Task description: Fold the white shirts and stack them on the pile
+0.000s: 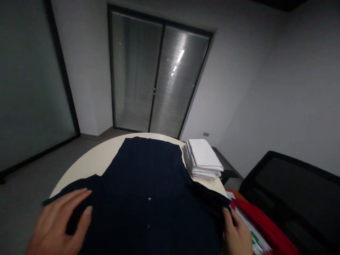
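A dark navy shirt (148, 177) lies spread over the round table, with two small buttons visible down its middle. My left hand (60, 221) is over the sleeve on the left, thumb and fingers apart; whether it touches the cloth I cannot tell. At the table's right edge, my right hand (237, 230) pinches the end of the other sleeve between thumb and fingers. The lower part of the shirt runs out of view at the bottom.
Folded white cloths (204, 156) are stacked on the far right of the cream round table (91, 161). To the right are a black mesh chair (294, 191) and a red item (265, 223) beside the table. Glass doors (159, 78) stand behind.
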Motion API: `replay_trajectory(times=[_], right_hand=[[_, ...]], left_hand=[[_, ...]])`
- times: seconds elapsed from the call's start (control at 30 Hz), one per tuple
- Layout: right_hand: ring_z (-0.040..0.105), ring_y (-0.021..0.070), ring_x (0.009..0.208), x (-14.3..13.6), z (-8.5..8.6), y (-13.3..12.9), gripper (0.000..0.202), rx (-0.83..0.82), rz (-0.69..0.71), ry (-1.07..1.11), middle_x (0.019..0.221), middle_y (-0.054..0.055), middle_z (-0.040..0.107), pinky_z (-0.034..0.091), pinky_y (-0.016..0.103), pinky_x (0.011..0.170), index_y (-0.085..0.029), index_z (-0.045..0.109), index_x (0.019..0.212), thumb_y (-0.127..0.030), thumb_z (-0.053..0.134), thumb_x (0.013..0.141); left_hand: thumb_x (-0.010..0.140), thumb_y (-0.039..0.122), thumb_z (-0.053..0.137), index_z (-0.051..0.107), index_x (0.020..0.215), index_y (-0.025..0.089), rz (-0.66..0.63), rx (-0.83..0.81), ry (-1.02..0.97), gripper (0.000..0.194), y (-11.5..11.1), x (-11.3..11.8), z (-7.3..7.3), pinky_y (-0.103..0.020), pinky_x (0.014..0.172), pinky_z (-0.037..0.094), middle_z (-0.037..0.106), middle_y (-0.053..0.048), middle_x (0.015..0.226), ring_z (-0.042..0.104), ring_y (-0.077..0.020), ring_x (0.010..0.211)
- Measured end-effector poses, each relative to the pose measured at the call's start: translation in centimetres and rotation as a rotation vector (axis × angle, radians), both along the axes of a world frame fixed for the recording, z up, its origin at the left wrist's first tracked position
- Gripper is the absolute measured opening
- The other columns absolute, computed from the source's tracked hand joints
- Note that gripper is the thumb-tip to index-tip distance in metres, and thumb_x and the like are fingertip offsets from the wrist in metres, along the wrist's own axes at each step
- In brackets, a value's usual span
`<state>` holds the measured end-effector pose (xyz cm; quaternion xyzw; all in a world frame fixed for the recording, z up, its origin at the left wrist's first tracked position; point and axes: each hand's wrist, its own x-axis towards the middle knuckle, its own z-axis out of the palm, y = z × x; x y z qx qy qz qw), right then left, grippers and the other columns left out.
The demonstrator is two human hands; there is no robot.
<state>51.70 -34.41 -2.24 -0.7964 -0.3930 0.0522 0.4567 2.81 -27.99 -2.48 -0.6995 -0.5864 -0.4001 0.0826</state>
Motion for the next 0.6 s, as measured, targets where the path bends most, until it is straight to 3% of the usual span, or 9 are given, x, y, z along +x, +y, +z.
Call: replay_trajectory(times=[0.07,0.13,0.27,0.4,0.47,0.53,0.6], right_hand=[[0.065,0.0260,0.074,0.1,0.1,-0.2,0.067,0.043,-0.019,0.036,0.076,0.006,0.073,0.051,0.034,0.069,-0.019,0.072,0.083,-0.082,0.050,0.083],[0.063,0.0238,0.072,0.7,0.0,-0.4,0.066,0.109,-0.022,0.044,0.070,0.004,0.070,0.050,0.032,0.066,-0.019,0.070,0.079,-0.083,0.053,0.083],[0.063,0.0206,0.071,1.7,0.0,-0.7,0.062,0.166,0.019,0.028,0.075,0.003,0.072,0.049,0.029,0.063,-0.019,0.070,0.083,-0.078,0.055,0.089],[0.071,0.0263,0.091,-0.6,1.3,-0.7,0.052,0.196,0.078,-0.172,0.103,0.010,0.078,0.056,0.034,0.074,-0.019,0.074,0.100,-0.067,0.056,0.095],[0.070,0.0286,0.114,-2.7,2.5,-0.4,0.039,0.227,0.229,-0.383,0.123,0.011,0.075,0.057,0.040,0.095,-0.021,0.073,0.116,-0.053,0.056,0.100],[0.062,0.0281,0.132,-4.9,4.0,0.0,0.034,0.181,0.491,-0.624,0.139,0.008,0.069,0.047,0.048,0.114,-0.025,0.068,0.131,-0.039,0.057,0.102],[0.057,0.0272,0.139,-6.5,5.3,0.4,0.040,0.061,0.766,-0.814,0.145,0.003,0.065,0.038,0.052,0.123,-0.029,0.062,0.140,-0.037,0.061,0.101]], left_hand=[[0.100,0.051,0.056,0.052,0.148,0.034,-0.222,-0.109,0.149,0.051,0.6,1.9,-1.9,-0.053,0.119,0.043,0.056,-0.004,0.154,0.055,-0.0312,0.140],[0.098,0.056,0.059,0.049,0.153,0.043,-0.363,-0.211,0.315,0.057,1.4,2.7,-4.1,-0.052,0.116,0.048,0.052,0.001,0.160,0.054,-0.0311,0.142],[0.097,0.058,0.061,0.043,0.156,0.047,-0.410,-0.252,0.424,0.063,2.7,2.2,-7.0,-0.057,0.117,0.046,0.049,0.002,0.161,0.052,-0.0322,0.144],[0.097,0.059,0.060,0.039,0.158,0.049,-0.413,-0.247,0.456,0.065,2.8,1.5,-7.4,-0.059,0.116,0.046,0.046,0.003,0.162,0.051,-0.0328,0.145],[0.098,0.058,0.060,0.038,0.158,0.048,-0.420,-0.230,0.478,0.065,2.8,1.6,-7.3,-0.059,0.114,0.049,0.047,0.003,0.162,0.052,-0.0329,0.144],[0.098,0.057,0.060,0.040,0.157,0.048,-0.436,-0.212,0.488,0.063,2.8,1.7,-7.4,-0.057,0.113,0.050,0.049,0.004,0.160,0.054,-0.0319,0.142],[0.098,0.055,0.060,0.045,0.154,0.049,-0.448,-0.199,0.468,0.058,2.8,1.6,-7.4,-0.055,0.112,0.052,0.053,0.005,0.157,0.057,-0.0306,0.140]])
